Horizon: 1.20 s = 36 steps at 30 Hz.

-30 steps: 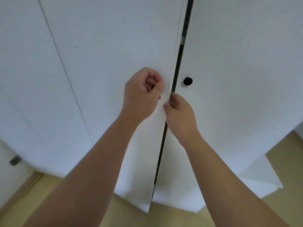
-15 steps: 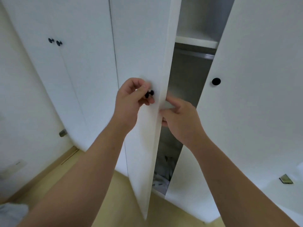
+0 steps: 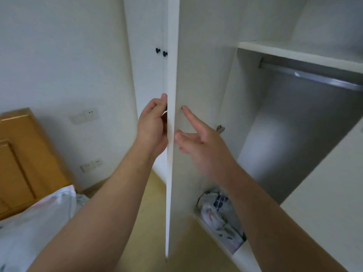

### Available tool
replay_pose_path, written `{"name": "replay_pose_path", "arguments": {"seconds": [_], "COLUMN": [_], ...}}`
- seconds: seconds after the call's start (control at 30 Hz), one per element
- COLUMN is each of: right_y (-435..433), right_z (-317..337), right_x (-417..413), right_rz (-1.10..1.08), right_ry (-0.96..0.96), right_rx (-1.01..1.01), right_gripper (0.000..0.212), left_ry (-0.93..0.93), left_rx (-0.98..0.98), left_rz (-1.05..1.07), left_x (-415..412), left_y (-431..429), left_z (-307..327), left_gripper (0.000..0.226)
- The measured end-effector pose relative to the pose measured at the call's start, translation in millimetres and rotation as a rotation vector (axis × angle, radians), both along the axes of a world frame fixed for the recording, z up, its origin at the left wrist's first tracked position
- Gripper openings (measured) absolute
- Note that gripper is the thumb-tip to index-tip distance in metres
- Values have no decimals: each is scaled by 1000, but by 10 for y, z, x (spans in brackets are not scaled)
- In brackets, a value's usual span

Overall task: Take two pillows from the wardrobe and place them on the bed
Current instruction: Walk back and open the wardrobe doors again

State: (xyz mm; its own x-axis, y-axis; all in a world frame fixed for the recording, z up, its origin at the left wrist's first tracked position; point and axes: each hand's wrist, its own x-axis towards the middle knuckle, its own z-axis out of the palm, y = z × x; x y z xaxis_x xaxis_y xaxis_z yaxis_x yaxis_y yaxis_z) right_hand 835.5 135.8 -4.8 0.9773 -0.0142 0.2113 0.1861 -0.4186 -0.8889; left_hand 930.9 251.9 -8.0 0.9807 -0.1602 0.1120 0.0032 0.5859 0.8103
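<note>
Obs., head view.

Left hand [image 3: 153, 126]: clenched on the outer face of the tall white wardrobe door [image 3: 196, 75], which stands swung out and is seen nearly edge-on. Fingers are curled tight against the door's edge. What they enclose is hidden by that edge.

Right hand [image 3: 200, 146]: released, fingers straight and spread, holding nothing. It is on the other side of the same door, opposite the left hand. The index fingertip is at the inner face just below a small metal screw head [image 3: 182, 107]. The thumb lies close to the door's edge.

Pillows: a bundle of pale printed soft pillows [image 3: 220, 216] with a blue checked patch lies on the wardrobe floor, below the right hand and partly behind the right forearm. How many there are cannot be told.

Wardrobe interior, right of the right hand:
- White shelf [image 3: 294, 52] above.
- Grey metal hanging rail [image 3: 310, 75] just under the shelf.
- Small metal hinge [image 3: 220, 128] beside the right hand's knuckles.

Left of and below the left hand:
- Bed with pale bedding [image 3: 39, 222].
- Orange-brown wooden headboard [image 3: 23, 154].
- White wall sockets [image 3: 84, 116] on the wall between headboard and hand.

Above the left hand: two round black knobs [image 3: 157, 50] on the neighbouring doors.
</note>
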Motion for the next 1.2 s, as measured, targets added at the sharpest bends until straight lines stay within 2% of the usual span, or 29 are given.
{"name": "replay_pose_path", "arguments": {"seconds": [0.13,0.3,0.43,0.53,0.73,0.9,0.97,1.0,1.07,1.13,1.2], "right_y": [235,413,482,523,532,473,408,360,225,27,-238], "right_z": [50,67,110,132,103,33,21,19,27,50,68], "right_x": [332,706,960,1140,1308,1293,1254,1230,1165,1092,974], "right_rz": [41,26,-9,-15,-9,1,-3,-9,-44,-128,-270], "right_ry": [44,83,25,5,-46,-94,-138,-164,-197,-197,-176], "right_rx": [-29,43,-39,-127,-103,-60,-70,-84,-78,-33,27], "right_gripper": [69,60,42,41,39,38,37,36,36,34,30], "left_ry": [25,18,33,44,47,-20,-113,-229,-618,-952,-1065], "left_rx": [31,127,164,205,189,348,372,379,399,424,434], "left_rz": [57,109,120,112,140,443,687,834,1050,1056,909], "left_x": [269,531,749,909,1080,1050,914,824,620,459,355], "left_y": [240,424,529,585,590,442,338,290,173,-36,-347], "left_z": [47,58,76,80,53,-39,-81,-89,-103,-123,-164], "left_gripper": [10,16,14,15,10,28,26,23,18,15,13]}}
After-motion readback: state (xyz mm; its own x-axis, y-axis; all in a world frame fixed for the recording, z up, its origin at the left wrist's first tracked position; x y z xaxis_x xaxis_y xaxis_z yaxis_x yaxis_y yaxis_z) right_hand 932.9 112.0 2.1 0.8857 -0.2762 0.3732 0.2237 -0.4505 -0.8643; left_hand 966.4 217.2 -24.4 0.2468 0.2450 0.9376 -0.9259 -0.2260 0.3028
